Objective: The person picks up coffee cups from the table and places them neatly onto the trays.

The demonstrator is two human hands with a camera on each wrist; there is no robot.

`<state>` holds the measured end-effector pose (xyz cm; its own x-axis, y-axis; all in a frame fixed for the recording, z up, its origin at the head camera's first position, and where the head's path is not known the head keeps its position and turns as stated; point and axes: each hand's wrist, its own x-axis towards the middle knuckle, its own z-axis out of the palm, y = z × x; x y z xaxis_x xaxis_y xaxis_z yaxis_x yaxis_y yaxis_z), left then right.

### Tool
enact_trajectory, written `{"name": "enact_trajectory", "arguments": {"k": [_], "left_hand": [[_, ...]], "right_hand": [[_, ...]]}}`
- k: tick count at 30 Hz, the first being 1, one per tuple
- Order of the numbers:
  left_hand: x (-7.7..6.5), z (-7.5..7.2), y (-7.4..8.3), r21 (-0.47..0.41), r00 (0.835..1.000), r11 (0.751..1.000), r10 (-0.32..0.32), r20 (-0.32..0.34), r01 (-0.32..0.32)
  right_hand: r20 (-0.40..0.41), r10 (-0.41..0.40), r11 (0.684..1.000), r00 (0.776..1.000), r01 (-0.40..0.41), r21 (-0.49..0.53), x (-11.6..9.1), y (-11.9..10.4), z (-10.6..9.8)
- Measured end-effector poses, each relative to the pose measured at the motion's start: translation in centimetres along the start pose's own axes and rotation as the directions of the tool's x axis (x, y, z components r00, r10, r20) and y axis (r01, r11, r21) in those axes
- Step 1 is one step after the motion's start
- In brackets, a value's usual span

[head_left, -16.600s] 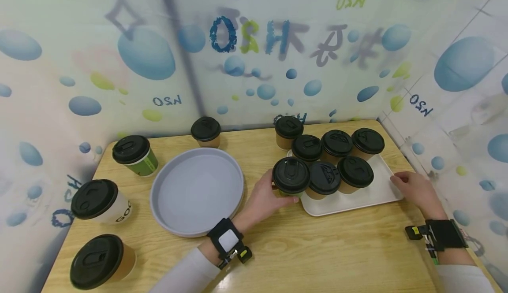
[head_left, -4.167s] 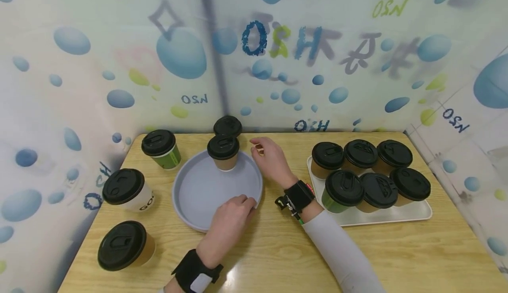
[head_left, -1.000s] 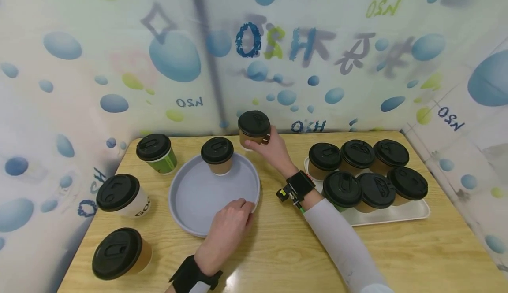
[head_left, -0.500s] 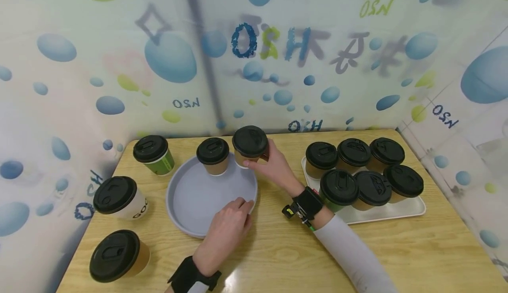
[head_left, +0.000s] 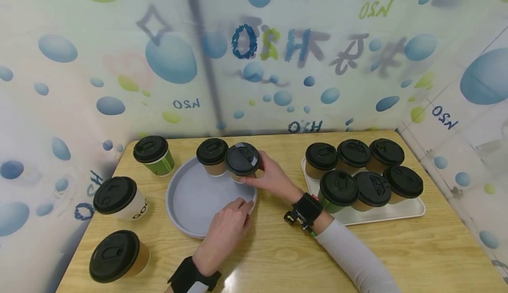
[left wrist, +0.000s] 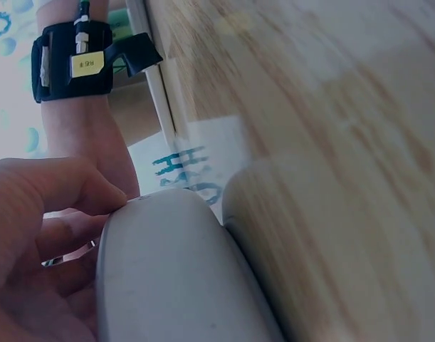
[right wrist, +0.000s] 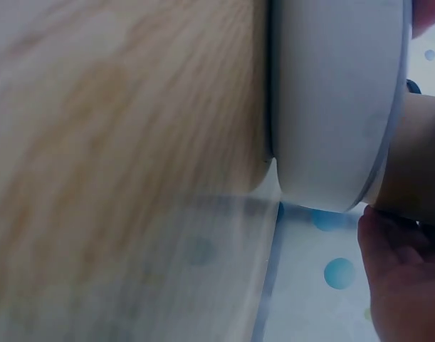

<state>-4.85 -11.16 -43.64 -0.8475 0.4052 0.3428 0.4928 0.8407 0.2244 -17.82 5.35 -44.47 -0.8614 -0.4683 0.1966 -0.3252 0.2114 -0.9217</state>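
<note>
Left hand [head_left: 226,226] pinches grey tray [head_left: 192,202]; right hand [head_left: 273,175] curls round cup [head_left: 242,160].

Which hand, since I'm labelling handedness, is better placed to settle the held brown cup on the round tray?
Likely the right hand: it holds the brown cup at the round tray, while the left hand holds the tray's rim.

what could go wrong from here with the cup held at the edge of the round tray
The cup in the right grip is close beside the other cup on the round tray, so it might knock it. It is also near the tray's raised rim, where its base could catch and tip. The left grip holds the tray's edge; a tug there might jolt the standing cup.
</note>
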Motion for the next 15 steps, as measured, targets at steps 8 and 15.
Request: {"name": "enact_trajectory", "arguments": {"k": [8, 15], "left_hand": [[-0.09, 0.04, 0.07, 0.003, 1.000, 1.000, 0.000, 0.003, 0.000], [-0.04, 0.06, 0.12, -0.003, 1.000, 1.000, -0.001, 0.001, 0.001]], "right_hand": [[0.010, -0.029, 0.999, 1.000, 0.029, -0.036, -0.12, 0.06, 0.16], [0.021, -0.014, 0.997, 1.000, 0.015, -0.079, -0.16, -0.23, 0.11]]}}
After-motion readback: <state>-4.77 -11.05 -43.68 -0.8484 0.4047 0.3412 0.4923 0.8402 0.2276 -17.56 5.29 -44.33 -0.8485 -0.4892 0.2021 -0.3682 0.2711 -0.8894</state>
